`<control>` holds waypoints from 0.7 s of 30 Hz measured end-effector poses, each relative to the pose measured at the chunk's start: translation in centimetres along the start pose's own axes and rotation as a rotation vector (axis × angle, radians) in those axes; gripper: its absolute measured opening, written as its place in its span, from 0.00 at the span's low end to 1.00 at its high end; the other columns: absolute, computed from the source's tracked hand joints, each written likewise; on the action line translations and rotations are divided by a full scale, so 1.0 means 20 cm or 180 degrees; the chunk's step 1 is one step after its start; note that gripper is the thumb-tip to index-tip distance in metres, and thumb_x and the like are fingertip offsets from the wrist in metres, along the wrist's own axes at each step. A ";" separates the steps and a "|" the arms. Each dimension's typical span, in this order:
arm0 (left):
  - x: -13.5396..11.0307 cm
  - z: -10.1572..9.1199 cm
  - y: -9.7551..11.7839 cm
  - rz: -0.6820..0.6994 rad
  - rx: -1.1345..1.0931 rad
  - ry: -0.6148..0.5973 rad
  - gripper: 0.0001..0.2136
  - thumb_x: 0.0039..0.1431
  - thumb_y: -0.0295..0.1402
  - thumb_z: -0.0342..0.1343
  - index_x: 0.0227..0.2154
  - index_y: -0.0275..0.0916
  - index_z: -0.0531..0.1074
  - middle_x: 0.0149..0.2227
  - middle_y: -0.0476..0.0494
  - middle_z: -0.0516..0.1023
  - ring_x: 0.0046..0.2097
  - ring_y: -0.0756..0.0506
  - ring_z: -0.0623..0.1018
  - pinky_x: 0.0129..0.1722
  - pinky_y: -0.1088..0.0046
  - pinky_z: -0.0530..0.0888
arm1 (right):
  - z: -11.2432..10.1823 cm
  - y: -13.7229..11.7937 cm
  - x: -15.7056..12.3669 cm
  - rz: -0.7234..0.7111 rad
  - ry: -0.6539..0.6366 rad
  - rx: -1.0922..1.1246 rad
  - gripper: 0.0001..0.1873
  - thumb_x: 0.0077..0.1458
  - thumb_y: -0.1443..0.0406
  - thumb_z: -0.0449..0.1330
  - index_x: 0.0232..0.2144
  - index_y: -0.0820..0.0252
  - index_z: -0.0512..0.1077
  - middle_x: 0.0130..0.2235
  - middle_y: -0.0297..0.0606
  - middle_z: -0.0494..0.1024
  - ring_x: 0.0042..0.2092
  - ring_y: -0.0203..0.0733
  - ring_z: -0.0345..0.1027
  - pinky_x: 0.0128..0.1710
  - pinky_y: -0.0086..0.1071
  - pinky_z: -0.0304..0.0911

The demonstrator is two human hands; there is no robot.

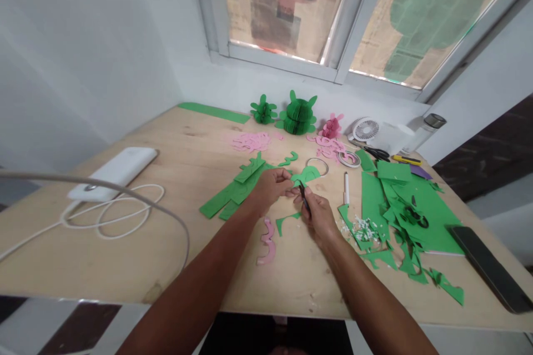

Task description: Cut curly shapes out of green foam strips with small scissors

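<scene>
My left hand (273,188) pinches the edge of a green paper piece (307,175) with rounded outlines above the middle of the table. My right hand (318,212) is closed around dark scissors (303,195), whose blades point at the lower edge of that paper; the handles are mostly hidden by my fingers. Just below my hands lies a thin green offcut (287,223). A wavy pink paper strip (267,243) rests nearer the front edge. Beyond my hands are a small wavy green cutout (288,159) and a metal ring (317,166).
Green paper strips (233,188) lie left of my hands. Green sheets and scraps (400,205), a white pen (346,188) and a phone (491,266) are on the right. Folded-paper figures (298,115) stand at the back. A white power bank (114,173) and cable sit left.
</scene>
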State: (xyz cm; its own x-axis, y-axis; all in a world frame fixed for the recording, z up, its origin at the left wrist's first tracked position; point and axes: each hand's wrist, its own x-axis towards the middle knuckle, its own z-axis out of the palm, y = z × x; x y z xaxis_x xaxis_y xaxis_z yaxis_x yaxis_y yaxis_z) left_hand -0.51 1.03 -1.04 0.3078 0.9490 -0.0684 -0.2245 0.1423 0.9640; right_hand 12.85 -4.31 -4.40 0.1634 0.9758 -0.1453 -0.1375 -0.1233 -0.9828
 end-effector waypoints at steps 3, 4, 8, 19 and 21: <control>0.00 0.00 0.00 -0.0011 0.0015 0.0023 0.07 0.42 0.28 0.62 0.22 0.37 0.67 0.19 0.51 0.76 0.24 0.49 0.79 0.29 0.74 0.76 | 0.00 -0.01 0.00 -0.0009 -0.0021 0.0018 0.30 0.43 0.39 0.60 0.21 0.61 0.69 0.10 0.22 0.54 0.13 0.27 0.39 0.14 0.28 0.31; -0.01 0.01 0.00 -0.0018 0.0018 0.0027 0.08 0.42 0.28 0.62 0.22 0.37 0.67 0.19 0.51 0.76 0.24 0.49 0.78 0.29 0.74 0.76 | 0.01 -0.01 0.00 -0.0014 -0.0029 0.0020 0.30 0.43 0.39 0.60 0.21 0.61 0.69 0.10 0.22 0.54 0.13 0.27 0.38 0.14 0.28 0.30; -0.01 0.01 0.01 -0.0027 0.0011 0.0048 0.08 0.42 0.28 0.62 0.21 0.38 0.66 0.19 0.52 0.75 0.24 0.50 0.78 0.29 0.74 0.76 | 0.01 -0.01 -0.01 -0.0013 -0.0029 0.0032 0.29 0.44 0.39 0.60 0.22 0.61 0.70 0.10 0.21 0.54 0.13 0.27 0.38 0.15 0.28 0.30; -0.01 0.01 0.01 -0.0062 0.0032 0.0038 0.09 0.41 0.29 0.63 0.21 0.38 0.66 0.19 0.52 0.75 0.25 0.49 0.79 0.30 0.74 0.77 | 0.01 -0.02 -0.01 -0.0016 -0.0027 0.0092 0.29 0.43 0.40 0.61 0.22 0.61 0.70 0.10 0.21 0.54 0.13 0.27 0.38 0.15 0.28 0.30; -0.01 0.01 0.01 -0.0082 0.0004 0.0033 0.09 0.41 0.29 0.63 0.22 0.38 0.66 0.20 0.52 0.76 0.26 0.49 0.79 0.30 0.74 0.77 | 0.01 -0.02 -0.01 -0.0008 -0.0034 0.0090 0.29 0.44 0.40 0.61 0.22 0.61 0.70 0.10 0.21 0.54 0.13 0.27 0.38 0.15 0.28 0.30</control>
State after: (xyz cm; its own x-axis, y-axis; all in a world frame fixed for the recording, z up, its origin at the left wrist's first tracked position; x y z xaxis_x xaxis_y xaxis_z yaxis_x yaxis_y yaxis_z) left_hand -0.43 0.75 -0.77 0.3038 0.9479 -0.0960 -0.2156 0.1665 0.9622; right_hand 12.65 -4.46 -4.02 0.1534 0.9780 -0.1416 -0.1648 -0.1160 -0.9795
